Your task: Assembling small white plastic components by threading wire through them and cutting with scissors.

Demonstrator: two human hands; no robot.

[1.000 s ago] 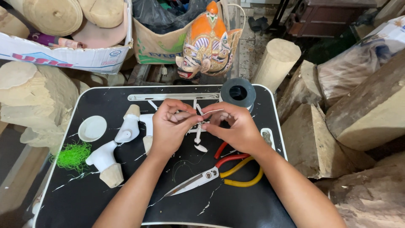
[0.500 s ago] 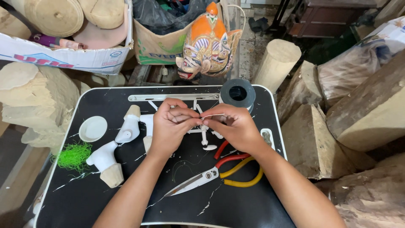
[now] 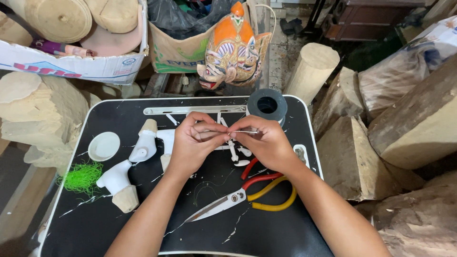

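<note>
White and thin, the little stick [image 3: 236,131] runs level between my two hands, pinched at each end. My left hand [image 3: 194,141] has its fingertips closed on the stick's left end, and my right hand [image 3: 266,141] nips the right end between thumb and forefinger; both hands hover just above the black bench [image 3: 266,233], knuckles almost meeting. I cannot tell whether a thread runs along the stick.

Under my right hand lie small white carved pieces [image 3: 236,154], one a peg standing on end just below my thumb. Nearer my wrists, below and to the right, lie scissors [image 3: 247,194] with one red and one yellow handle loop, blades pointing toward my left forearm. To the left of my left hand sit white-painted wooden limb parts [image 3: 124,162] with bare wood ends, then a shallow white dish [image 3: 104,145] and a tuft of bright green fibre [image 3: 82,176] at the bench's left edge. Beyond my right hand stands a black spool [image 3: 267,104], and past the bench's far edge an orange painted mask [image 3: 234,45] leans on a cardboard box.
</note>
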